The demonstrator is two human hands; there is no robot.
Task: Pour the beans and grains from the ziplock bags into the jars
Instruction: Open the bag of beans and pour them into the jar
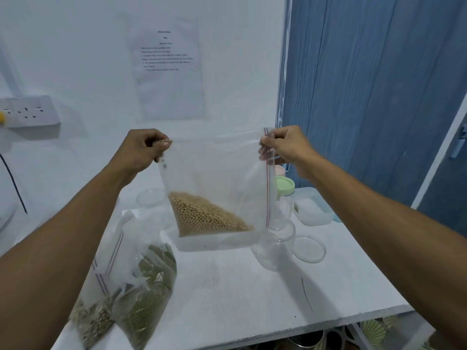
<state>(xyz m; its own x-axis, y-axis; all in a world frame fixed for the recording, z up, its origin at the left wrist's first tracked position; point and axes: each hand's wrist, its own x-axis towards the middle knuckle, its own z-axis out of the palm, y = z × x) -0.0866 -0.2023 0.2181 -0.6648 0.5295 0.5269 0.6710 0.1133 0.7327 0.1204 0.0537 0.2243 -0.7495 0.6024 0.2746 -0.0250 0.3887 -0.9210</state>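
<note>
I hold a clear ziplock bag (217, 173) up above the white table (227, 294), turned so its red-and-blue zip strip runs down the right side. Tan soybeans (204, 215) lie heaped in its lower left corner. My left hand (146, 147) pinches the bag's upper left corner. My right hand (283, 145) pinches the upper right corner at the zip. An open clear jar (275, 246) stands on the table below the bag's right edge, with its clear lid (309, 248) lying beside it. A green-lidded jar (284, 198) stands behind.
Two more ziplock bags lie at the front left: one of green beans (149, 294), one of pale grains (96, 314). Another clear jar (151, 197) stands behind the held bag. A clear plastic box (313, 208) sits at the back right. A power strip (32, 111) hangs on the wall.
</note>
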